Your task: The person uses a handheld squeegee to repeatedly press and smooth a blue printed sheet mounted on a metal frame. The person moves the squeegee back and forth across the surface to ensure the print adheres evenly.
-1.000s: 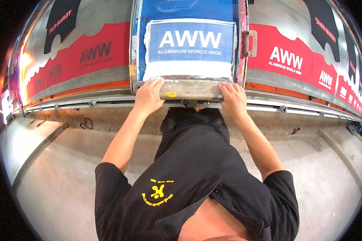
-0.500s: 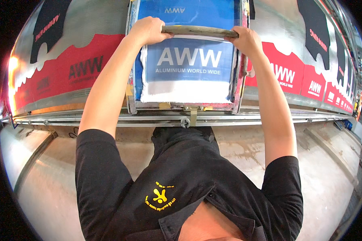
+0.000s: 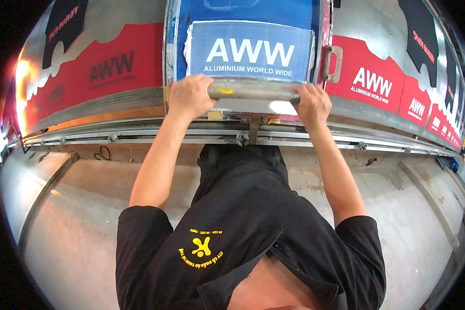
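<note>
A wide squeegee (image 3: 253,89) lies across the near part of a blue printing screen (image 3: 250,31), level from side to side. My left hand (image 3: 190,97) is closed round its left end, and my right hand (image 3: 313,105) grips the right end. Beyond the squeegee, pale lettering shows in a lighter blue rectangle of the screen. White ink (image 3: 243,105) shows on the near side, partly hidden under the squeegee and my hands. The screen's frame (image 3: 325,31) has a handle (image 3: 336,64) on its right side.
Red fabric pieces lie flat on the long table on both sides, dark-printed at left (image 3: 108,67) and white-printed at right (image 3: 369,77). Black fabric pieces (image 3: 418,44) lie farther back. A metal rail (image 3: 191,137) runs along the table's front edge, close to my body.
Both hands have drawn the squeegee toward me, from the far side of the lettering to the screen's near end. My elbows are bent more, and the white ink strip is now mostly covered.
</note>
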`<action>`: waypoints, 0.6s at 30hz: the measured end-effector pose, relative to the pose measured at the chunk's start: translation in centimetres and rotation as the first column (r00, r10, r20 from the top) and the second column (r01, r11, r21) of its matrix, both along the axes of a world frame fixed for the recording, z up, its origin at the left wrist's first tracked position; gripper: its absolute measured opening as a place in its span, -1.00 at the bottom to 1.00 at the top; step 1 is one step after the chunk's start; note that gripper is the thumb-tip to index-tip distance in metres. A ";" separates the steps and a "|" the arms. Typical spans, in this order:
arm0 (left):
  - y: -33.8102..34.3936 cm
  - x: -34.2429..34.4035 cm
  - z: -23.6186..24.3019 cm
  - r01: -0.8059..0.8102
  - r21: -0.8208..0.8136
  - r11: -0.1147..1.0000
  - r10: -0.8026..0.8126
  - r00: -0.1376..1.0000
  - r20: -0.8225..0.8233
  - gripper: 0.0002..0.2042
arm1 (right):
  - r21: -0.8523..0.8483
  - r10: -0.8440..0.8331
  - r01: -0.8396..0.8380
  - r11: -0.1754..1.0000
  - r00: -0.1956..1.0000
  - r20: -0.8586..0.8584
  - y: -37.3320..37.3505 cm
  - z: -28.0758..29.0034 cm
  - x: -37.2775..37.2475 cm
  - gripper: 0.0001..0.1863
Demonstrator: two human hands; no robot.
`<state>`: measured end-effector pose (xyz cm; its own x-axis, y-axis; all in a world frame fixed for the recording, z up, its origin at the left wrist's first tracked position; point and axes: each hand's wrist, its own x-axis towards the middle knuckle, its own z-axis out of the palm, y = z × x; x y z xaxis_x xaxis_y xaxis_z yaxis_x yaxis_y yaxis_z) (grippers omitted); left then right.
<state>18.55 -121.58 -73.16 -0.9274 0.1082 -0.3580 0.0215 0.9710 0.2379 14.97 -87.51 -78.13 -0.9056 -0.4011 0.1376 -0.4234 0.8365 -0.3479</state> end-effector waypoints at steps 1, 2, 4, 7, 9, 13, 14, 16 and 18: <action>-0.1 1.2 -0.4 0.010 0.050 0.999 -0.005 0.995 -0.097 -0.62 | 0.011 -0.001 0.001 1.000 1.000 0.006 -0.2 0.8 0.7 -0.77; -0.4 1.6 -0.9 0.026 0.098 0.995 -0.007 0.982 -0.191 -0.61 | -0.008 0.034 -0.034 0.999 0.999 0.008 -0.2 1.4 0.5 -0.78; 0.1 -2.3 1.4 0.040 -0.013 0.999 -0.038 0.996 0.086 -0.55 | 0.016 0.055 -0.057 0.998 0.991 0.123 0.1 1.6 -1.9 -0.74; -0.4 -8.7 2.7 0.075 -0.047 0.996 -0.066 0.983 0.172 -0.41 | 0.105 0.037 -0.061 0.993 0.975 0.217 -0.4 2.9 -8.0 -0.55; -0.4 -13.2 3.6 0.092 -0.112 0.989 -0.073 0.985 0.159 -0.42 | 0.149 -0.015 -0.020 0.989 0.974 0.228 -1.3 4.1 -12.4 -0.50; -1.6 -17.7 0.7 0.092 -0.104 0.990 -0.089 0.996 0.028 -0.44 | 0.216 -0.060 0.024 0.976 0.985 0.160 -2.4 1.5 -17.6 -0.38; -1.7 -18.2 0.1 0.090 -0.115 0.989 -0.090 0.996 0.004 -0.44 | 0.226 -0.054 0.037 0.973 0.996 0.069 -2.6 0.8 -17.9 -0.37; -1.5 -17.1 -0.4 0.076 -0.123 0.990 -0.079 0.997 -0.021 -0.46 | 0.228 -0.089 0.085 0.970 0.996 0.008 -3.0 -0.2 -16.3 -0.39; -0.8 -14.5 -0.9 0.045 -0.080 0.996 -0.048 0.998 -0.036 -0.47 | 0.213 -0.072 0.065 0.975 0.997 0.025 -2.3 -0.2 -13.6 -0.43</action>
